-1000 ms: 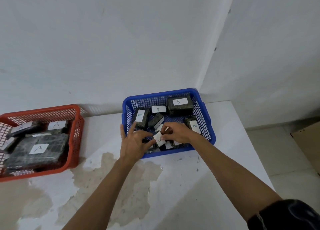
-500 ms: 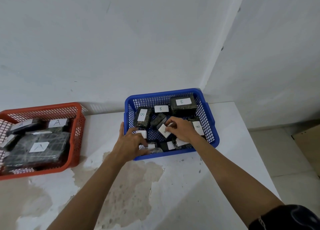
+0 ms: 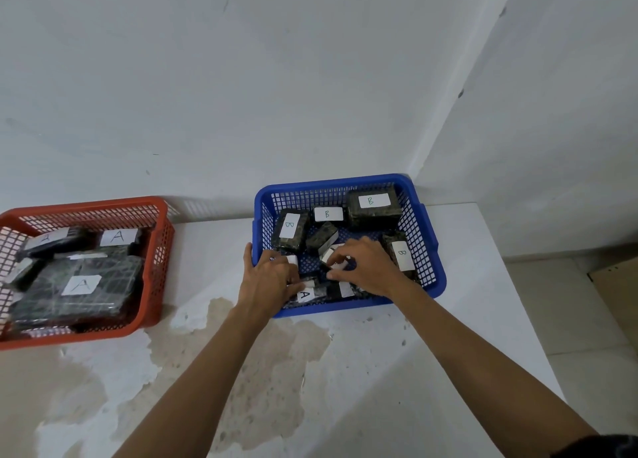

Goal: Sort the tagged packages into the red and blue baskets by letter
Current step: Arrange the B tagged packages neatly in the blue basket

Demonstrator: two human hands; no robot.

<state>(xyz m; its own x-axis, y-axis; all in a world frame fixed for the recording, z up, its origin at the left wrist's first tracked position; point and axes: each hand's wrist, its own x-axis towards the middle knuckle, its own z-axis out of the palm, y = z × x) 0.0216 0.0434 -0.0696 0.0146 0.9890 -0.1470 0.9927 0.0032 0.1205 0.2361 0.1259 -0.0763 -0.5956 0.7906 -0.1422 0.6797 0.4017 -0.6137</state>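
White plaster walls meet in a corner behind a white counter (image 3: 466, 285) whose surface is stained and peeling in tan patches toward the near side. On it sit two plastic mesh baskets, well apart: a red basket (image 3: 157, 250) at the left and a blue basket (image 3: 431, 250) set into the corner.

Both hands reach into the near half of the blue basket. The left hand (image 3: 266, 281) lies over the near-left rim with its thumb outside the wall and its fingers curled down onto a small package with an A tag (image 3: 305, 295); whether it actually grips that package cannot be told. The right hand (image 3: 366, 267) has its fingers bent and pinched around a small white-tagged package (image 3: 331, 254) in the middle of the basket, whose letter is hidden.

Around the hands, dark wrapped packages tagged B lie in the blue basket: a large one (image 3: 374, 205) at the far right, one (image 3: 290, 230) at the left, and one (image 3: 400, 255) along the right wall. The red basket holds dark packages tagged A, among them a big flat one (image 3: 79, 288).
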